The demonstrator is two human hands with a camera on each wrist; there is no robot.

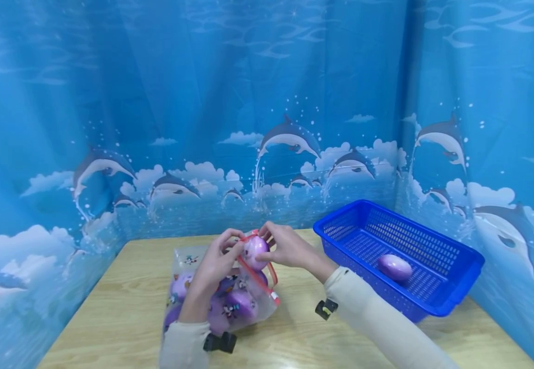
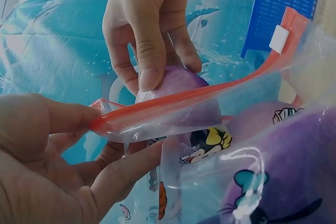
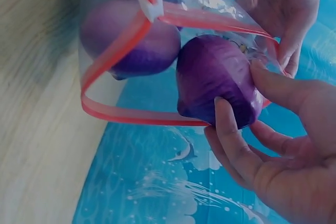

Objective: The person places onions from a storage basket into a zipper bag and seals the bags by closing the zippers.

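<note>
My right hand [image 1: 290,248] grips a round purple onion [image 1: 256,251] by its sides at the mouth of a clear zip bag [image 1: 187,258]. In the right wrist view, the onion [image 3: 215,80] sits within the loop of the red zip strip [image 3: 136,115], its dark pointed end toward the opening. My left hand [image 1: 216,264] pinches the bag's red edge; the left wrist view shows thumb and fingers [image 2: 68,116] at one end of the strip. Several more purple onions [image 3: 131,38] lie inside the bag, partly hidden by its cartoon prints. A white slider [image 2: 279,39] sits at the strip's other end.
A blue perforated basket [image 1: 472,256] stands on the right of the wooden table [image 1: 123,297], with one purple onion [image 1: 395,268] on its floor. A blue dolphin-print curtain [image 1: 230,102] hangs behind the table and along its sides.
</note>
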